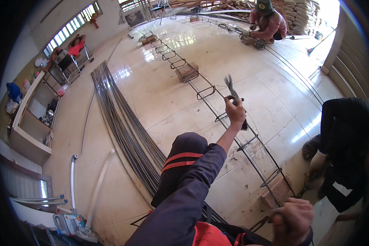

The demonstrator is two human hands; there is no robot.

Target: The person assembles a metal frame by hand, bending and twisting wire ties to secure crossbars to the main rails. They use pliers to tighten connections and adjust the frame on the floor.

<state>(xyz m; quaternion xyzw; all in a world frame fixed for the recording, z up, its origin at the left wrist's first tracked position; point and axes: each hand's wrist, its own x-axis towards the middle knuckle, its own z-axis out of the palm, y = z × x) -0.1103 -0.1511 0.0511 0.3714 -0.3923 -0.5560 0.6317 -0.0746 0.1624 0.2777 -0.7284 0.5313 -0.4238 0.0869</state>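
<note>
My left hand [236,110] is closed around a bundle of thin grey tie wire [230,84], whose loose ends fan out above the fist. It hovers over a long rebar cage [247,144] made of thin steel bars with square stirrups. My right hand [293,221] is at the lower right, fingers curled and slightly blurred, near the cage's close end. Whatever it grips is hidden. Just beside it, a brick [276,192] props up the close end of the cage, and another brick [187,72] supports it farther along.
Left of my knee lies a bundle of long steel bars [125,110]. White pipes [100,186] rest on the tiles. A person in dark clothes [344,151] crouches at right. Another person in pink [270,26] squats at the back by stacked sacks [301,16]. Someone reclines on a chair [69,61].
</note>
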